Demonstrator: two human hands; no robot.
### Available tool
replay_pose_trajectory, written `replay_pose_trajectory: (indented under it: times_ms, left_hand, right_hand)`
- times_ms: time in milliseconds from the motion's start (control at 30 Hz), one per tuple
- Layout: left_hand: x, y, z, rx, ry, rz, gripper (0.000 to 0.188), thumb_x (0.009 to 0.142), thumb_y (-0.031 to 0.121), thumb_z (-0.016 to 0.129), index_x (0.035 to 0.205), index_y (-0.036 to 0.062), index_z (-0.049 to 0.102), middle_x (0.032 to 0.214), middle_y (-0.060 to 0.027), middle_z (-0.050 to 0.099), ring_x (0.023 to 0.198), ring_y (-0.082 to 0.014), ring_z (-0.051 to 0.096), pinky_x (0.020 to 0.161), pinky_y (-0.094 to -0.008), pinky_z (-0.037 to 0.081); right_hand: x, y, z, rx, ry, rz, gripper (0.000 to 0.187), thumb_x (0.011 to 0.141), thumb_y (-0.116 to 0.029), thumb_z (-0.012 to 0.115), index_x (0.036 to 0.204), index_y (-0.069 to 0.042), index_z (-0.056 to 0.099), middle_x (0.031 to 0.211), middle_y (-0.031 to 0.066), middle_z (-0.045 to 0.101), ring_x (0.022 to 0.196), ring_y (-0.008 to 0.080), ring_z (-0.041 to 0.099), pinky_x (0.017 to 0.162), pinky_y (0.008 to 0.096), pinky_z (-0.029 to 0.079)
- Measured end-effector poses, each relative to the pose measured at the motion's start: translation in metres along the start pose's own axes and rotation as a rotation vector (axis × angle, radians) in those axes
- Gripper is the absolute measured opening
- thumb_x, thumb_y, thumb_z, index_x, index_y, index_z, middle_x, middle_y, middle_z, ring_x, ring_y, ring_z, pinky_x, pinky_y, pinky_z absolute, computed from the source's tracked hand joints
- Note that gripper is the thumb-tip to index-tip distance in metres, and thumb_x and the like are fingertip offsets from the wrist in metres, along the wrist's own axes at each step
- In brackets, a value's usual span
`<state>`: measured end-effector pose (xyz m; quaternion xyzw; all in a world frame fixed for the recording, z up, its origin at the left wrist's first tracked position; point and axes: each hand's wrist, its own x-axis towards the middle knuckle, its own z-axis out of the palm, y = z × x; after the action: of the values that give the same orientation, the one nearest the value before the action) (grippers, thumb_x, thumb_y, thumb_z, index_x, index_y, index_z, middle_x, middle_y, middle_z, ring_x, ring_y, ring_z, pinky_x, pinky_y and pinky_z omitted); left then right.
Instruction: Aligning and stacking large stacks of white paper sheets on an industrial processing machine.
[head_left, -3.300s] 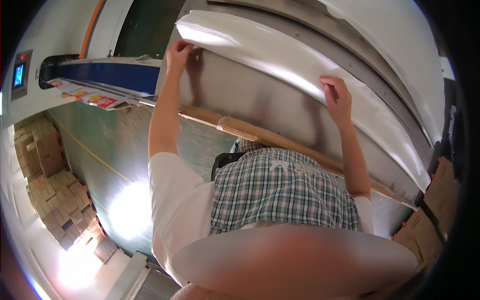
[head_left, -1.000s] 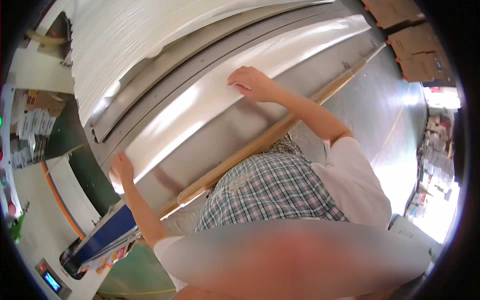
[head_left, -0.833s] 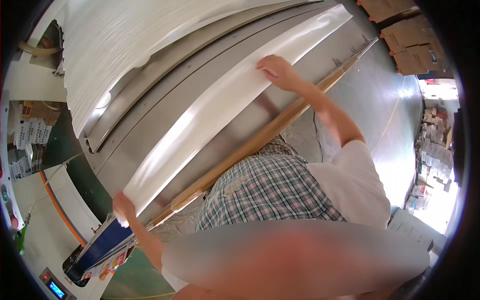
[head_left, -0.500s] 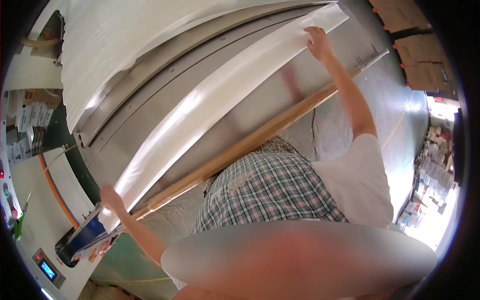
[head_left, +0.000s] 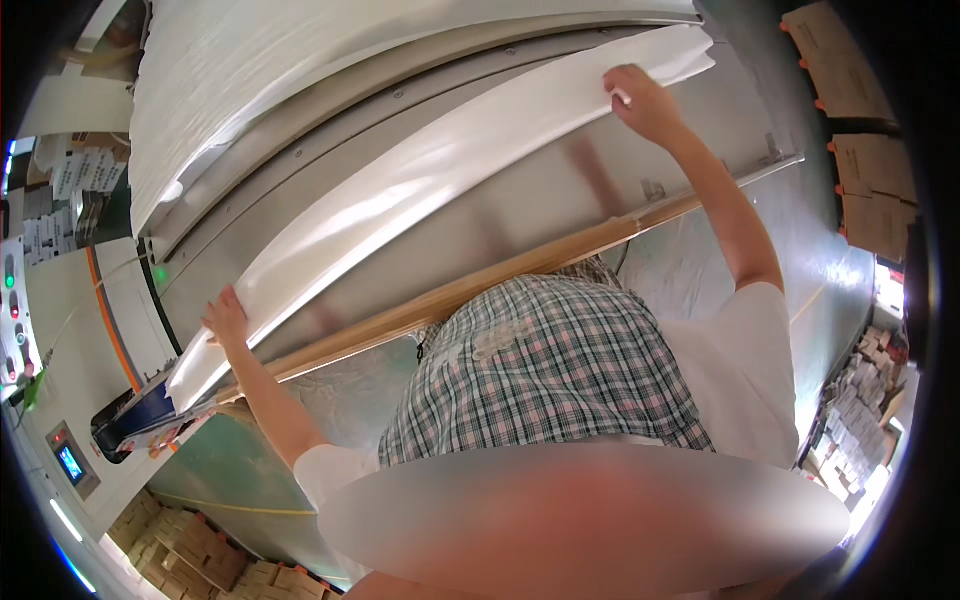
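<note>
A long strip of glossy white sheet (head_left: pixel 400 185) lies slantwise across a grey metal table (head_left: pixel 560 185), bowed along its length and with a wavy far-right end. My left hand (head_left: pixel 227 318) rests on the strip near its lower left end, fingers spread. Over the strip's near edge, close to its right end, is my right hand (head_left: pixel 645 105). Its fingers are bent, with a gap between thumb and fingers. Whether the right fingertips press on the sheet is hard to see.
Beyond a raised metal bar (head_left: pixel 400 95) lies a broad stack of white sheeting (head_left: pixel 250 80). A brown wooden-looking rail (head_left: pixel 470 290) runs along the table's near edge, against my checked apron. A machine panel with a small screen (head_left: pixel 70 462) stands left; cardboard boxes (head_left: pixel 875 185) are stacked right.
My view has turned, so the table lies flatter across it. My left hand's fingers have spread on the strip; my right hand's fingers have bent more. The strip's middle bulges more toward the bar.
</note>
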<state>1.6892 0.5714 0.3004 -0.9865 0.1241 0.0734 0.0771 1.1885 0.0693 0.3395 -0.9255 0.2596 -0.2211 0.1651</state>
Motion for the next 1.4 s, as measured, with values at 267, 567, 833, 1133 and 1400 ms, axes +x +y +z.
replay_pose_trajectory:
  times_ms: [267,567,833,1133,1400]
  left_hand:
    - [-0.073,0.057,-0.031,-0.306,0.501,0.475,0.031,0.075,0.028,0.065,0.093,0.0028,0.060,0.097,-0.0124,0.059,0.095,-0.0305,0.052,0.084,-0.0381,0.039]
    - [-0.113,0.072,-0.051,-0.302,0.124,0.729,0.022,0.070,0.016,0.063,0.090,0.0080,0.059,0.091,-0.0095,0.059,0.088,-0.0284,0.054,0.078,-0.0398,0.041]
    - [-0.101,0.062,-0.052,-0.155,0.184,0.697,0.008,0.069,0.007,0.057,0.077,0.0041,0.057,0.077,-0.0104,0.057,0.074,-0.0303,0.056,0.067,-0.0380,0.045]
    - [-0.117,0.054,-0.056,-0.352,0.042,0.609,0.013,0.072,0.013,0.060,0.083,0.0060,0.059,0.089,-0.0114,0.061,0.081,-0.0291,0.058,0.072,-0.0372,0.046]
    - [-0.092,0.089,-0.023,-0.054,0.289,0.407,0.040,0.083,0.040,0.050,0.117,0.0188,0.049,0.119,-0.0120,0.049,0.112,-0.0343,0.043,0.090,-0.0509,0.033]
  right_hand:
    - [-0.010,0.125,-0.002,-0.337,0.038,0.033,0.015,0.069,-0.005,0.056,0.084,-0.007,0.054,0.092,0.0095,0.054,0.094,0.0270,0.051,0.077,0.0359,0.045]
    - [0.018,0.312,-0.060,-1.093,-0.397,0.384,0.032,0.086,-0.032,0.044,0.107,-0.011,0.055,0.099,0.0127,0.060,0.093,0.0307,0.056,0.081,0.0382,0.044]
    - [0.050,0.366,-0.008,-0.608,-0.233,0.334,0.045,0.088,-0.042,0.036,0.114,-0.009,0.051,0.108,0.0175,0.056,0.103,0.0358,0.050,0.089,0.0410,0.039]
    - [0.062,0.365,0.006,-0.327,-0.308,0.645,0.067,0.087,-0.054,0.027,0.124,-0.001,0.041,0.127,0.0207,0.041,0.121,0.0343,0.035,0.100,0.0370,0.025]
    - [0.059,0.251,0.001,-0.242,-0.482,0.592,0.063,0.087,-0.052,0.032,0.123,-0.001,0.041,0.123,0.0208,0.043,0.117,0.0308,0.038,0.098,0.0357,0.027]
